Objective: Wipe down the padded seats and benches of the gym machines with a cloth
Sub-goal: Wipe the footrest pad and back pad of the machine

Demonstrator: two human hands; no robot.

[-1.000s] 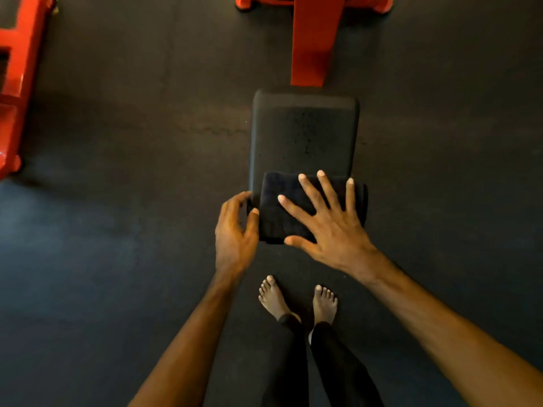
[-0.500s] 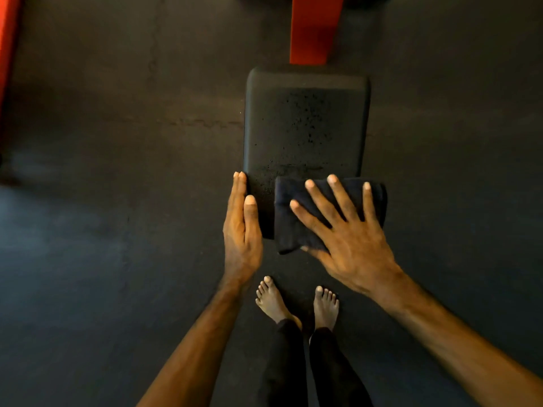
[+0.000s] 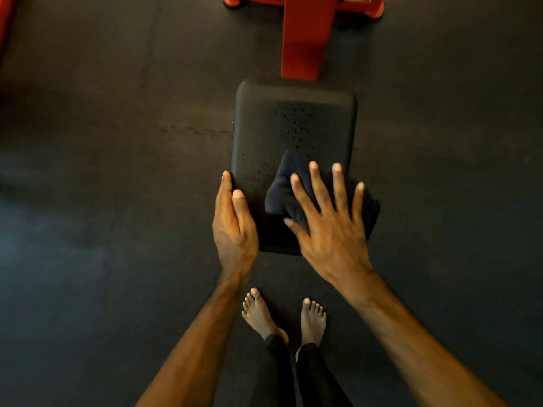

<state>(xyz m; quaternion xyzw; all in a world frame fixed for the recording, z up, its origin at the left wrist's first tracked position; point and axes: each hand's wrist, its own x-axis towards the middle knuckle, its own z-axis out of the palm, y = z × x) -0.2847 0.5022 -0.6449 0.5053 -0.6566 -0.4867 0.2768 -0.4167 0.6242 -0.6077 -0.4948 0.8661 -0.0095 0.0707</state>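
A black padded seat [image 3: 293,124] lies below me, its surface speckled with small droplets. A dark cloth [image 3: 282,189] sits bunched on the seat's near right part. My right hand [image 3: 329,227] presses flat on the cloth with fingers spread and straight. My left hand [image 3: 233,227] rests along the seat's near left edge, fingers straight and together, thumb on top of the pad. Part of the cloth is hidden under my right palm.
An orange machine post [image 3: 304,39] rises just beyond the seat, with an orange base [image 3: 361,7] at the top edge. Dark rubber floor [image 3: 117,201] surrounds the seat. My bare feet [image 3: 282,315] stand just in front of it. An orange frame edge [image 3: 4,30] shows top left.
The cloth has bunched up and shifted forward on the seat under my right hand. My left hand went from curled at the cloth's edge to lying flat along the seat's left side.
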